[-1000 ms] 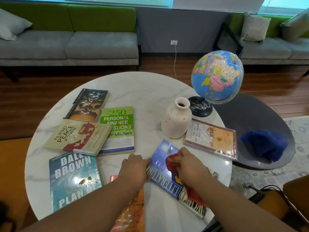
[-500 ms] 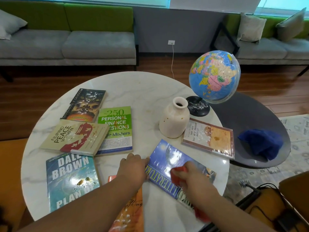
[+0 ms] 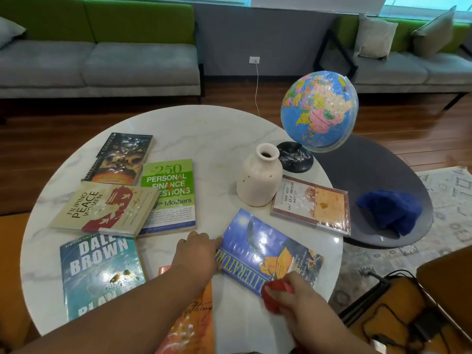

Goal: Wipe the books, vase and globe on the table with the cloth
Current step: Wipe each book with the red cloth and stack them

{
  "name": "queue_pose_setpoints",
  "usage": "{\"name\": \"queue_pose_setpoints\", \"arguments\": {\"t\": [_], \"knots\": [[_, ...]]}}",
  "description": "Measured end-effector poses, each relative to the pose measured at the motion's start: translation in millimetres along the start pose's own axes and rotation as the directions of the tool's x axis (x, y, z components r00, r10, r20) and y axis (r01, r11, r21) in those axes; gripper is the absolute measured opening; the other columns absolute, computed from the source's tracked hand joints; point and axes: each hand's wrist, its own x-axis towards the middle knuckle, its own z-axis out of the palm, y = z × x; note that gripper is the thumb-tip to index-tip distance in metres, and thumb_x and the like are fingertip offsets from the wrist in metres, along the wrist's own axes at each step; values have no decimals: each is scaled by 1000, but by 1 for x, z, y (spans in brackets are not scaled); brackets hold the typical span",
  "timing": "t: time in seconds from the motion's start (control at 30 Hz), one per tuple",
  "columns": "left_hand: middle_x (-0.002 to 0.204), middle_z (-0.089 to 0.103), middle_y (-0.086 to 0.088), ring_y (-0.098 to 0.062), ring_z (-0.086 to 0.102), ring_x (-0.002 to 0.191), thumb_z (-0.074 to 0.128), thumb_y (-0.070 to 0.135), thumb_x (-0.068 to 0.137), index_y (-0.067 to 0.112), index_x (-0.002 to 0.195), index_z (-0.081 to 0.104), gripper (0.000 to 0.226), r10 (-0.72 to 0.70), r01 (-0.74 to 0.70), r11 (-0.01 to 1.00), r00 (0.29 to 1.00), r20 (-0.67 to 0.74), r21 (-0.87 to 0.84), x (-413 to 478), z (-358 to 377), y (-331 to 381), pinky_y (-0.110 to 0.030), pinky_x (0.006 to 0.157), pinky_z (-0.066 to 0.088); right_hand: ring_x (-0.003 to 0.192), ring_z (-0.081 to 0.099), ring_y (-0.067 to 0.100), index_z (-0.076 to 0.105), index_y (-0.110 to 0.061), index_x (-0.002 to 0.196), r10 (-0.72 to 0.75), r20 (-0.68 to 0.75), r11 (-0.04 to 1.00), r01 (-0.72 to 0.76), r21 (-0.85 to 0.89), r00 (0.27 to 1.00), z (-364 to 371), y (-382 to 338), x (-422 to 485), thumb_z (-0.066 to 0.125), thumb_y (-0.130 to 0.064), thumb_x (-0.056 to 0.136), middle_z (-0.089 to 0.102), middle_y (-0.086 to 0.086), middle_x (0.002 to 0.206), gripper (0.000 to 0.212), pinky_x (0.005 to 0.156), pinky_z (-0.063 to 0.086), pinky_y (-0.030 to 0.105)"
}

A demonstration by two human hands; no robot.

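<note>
- The red cloth (image 3: 277,293) is bunched in the right hand (image 3: 304,302), whose fingers are curled round it. It is pressed on the near corner of the blue literature book (image 3: 258,246).
- That book lies flat and askew at about 5 o'clock on the round marble table (image 3: 204,129), taking 6 o'clock as the person's edge.
- The left hand (image 3: 196,254) rests palm down at the book's 9 o'clock edge. Its fingers are loosely bent and touch the cover's rim, gripping nothing.
- An orange book (image 3: 191,325) sits at 6 o'clock, partly under the left forearm.
- The Dale Brown paperback (image 3: 99,272) lies at 7 o'clock.
- The Peace Women book (image 3: 104,208) at 9 o'clock overlaps the green finance book (image 3: 168,195) near the centre.
- A dark Guardians book (image 3: 120,157) lies at 10 o'clock.
- The cream vase (image 3: 258,180) stands upright at 2 o'clock, with a detective agency book (image 3: 311,203) just beside it at 3 o'clock.
- The globe (image 3: 319,111) tilts on its black base at the table's 2 o'clock edge.
- Beyond 3 o'clock a blue cloth (image 3: 390,213) lies crumpled on a dark side table (image 3: 370,169).
</note>
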Motion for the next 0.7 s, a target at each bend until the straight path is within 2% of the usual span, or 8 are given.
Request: {"name": "queue_pose_setpoints", "arguments": {"t": [0.07,0.13,0.2,0.27,0.43,0.53,0.63,0.7], "knots": [[125,50,-4,-24,40,122,53,48,91,33,144,33,59,0,0,1000,1000,2,2,0,0,0,-35,94,35,96,53,-3,62,-42,115,-24,-28,1000,24,4,999,-3,14,-8,33,-81,77,48,-20,105,62,86,41,9],[125,50,-4,-24,40,122,53,49,91,33,145,32,60,0,0,1000,1000,2,4,0,-1,0,-35,94,35,100,52,1,64,-41,120,193,-77,980,-189,54,978,-20,34,-8,54,-46,90,43,-17,112,32,90,34,5],[124,50,-4,-24,41,121,53,50,91,33,145,32,60,2,-2,1000,1000,3,-2,0,-1,0,-35,93,36,96,51,7,63,-38,123,349,-164,937,-346,49,923,-31,47,-4,57,-20,94,40,-14,111,35,91,39,11],[123,51,-4,-24,42,120,54,50,90,33,144,33,60,0,0,1000,1000,6,-15,0,0,0,-34,92,36,94,48,7,60,-35,128,403,-146,913,-408,-2,903,-32,40,-3,54,-20,96,36,-13,110,36,95,39,15],[123,51,-3,-23,42,120,54,51,90,35,146,31,62,-6,6,999,1000,6,-41,0,2,-1,-35,92,36,109,47,4,55,-44,129,156,97,988,-157,4,983,-23,13,-16,48,-37,94,40,-10,122,37,92,29,6],[123,50,-3,-23,42,120,54,51,89,36,146,28,64,-10,10,999,1000,3,-49,1,3,-2,-35,93,36,98,52,3,54,-46,129,184,-16,981,-184,-53,983,-37,36,3,52,-27,95,40,-12,118,39,89,39,8],[121,51,-2,-23,43,119,55,52,88,38,146,30,65,-17,17,997,1000,0,-74,1,4,-2,-34,91,36,70,53,3,53,-33,130,369,-155,920,-384,-78,916,-42,42,31,48,-25,98,40,-15,101,33,64,47,10],[119,52,-2,-23,44,118,56,52,87,39,145,32,64,-21,21,994,1000,2,-110,1,5,-2,-33,91,36,72,50,1,54,-29,127,354,-140,921,-371,-121,925,-32,25,41,48,-26,98,39,-14,95,30,68,47,10]]}}
